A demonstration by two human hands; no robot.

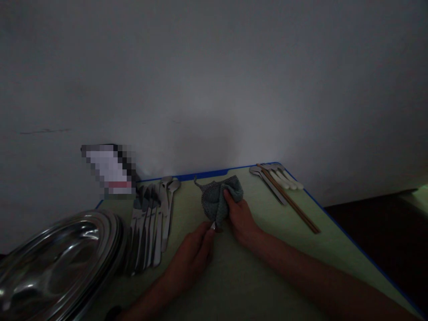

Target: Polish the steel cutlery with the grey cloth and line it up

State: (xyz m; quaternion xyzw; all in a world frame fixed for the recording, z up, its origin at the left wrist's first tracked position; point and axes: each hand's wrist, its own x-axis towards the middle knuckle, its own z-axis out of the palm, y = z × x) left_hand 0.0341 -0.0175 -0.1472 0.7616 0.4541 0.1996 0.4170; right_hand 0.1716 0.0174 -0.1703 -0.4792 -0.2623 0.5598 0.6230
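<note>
My left hand is closed around a metal piece of cutlery, of which only a short shiny bit shows. A grey-green cloth with a dark checked side covers the rest of it, so its kind is hidden. My right hand grips this cloth, with the thumb pressed on top and the fingers behind it. Both hands meet just above the middle of the table.
The pale table has a blue edge and stands against a wall. Left are stacked metal trays, a row of knives and spoons. Right lie wooden chopsticks, a spoon and white-handled cutlery. A pixelated panel leans behind.
</note>
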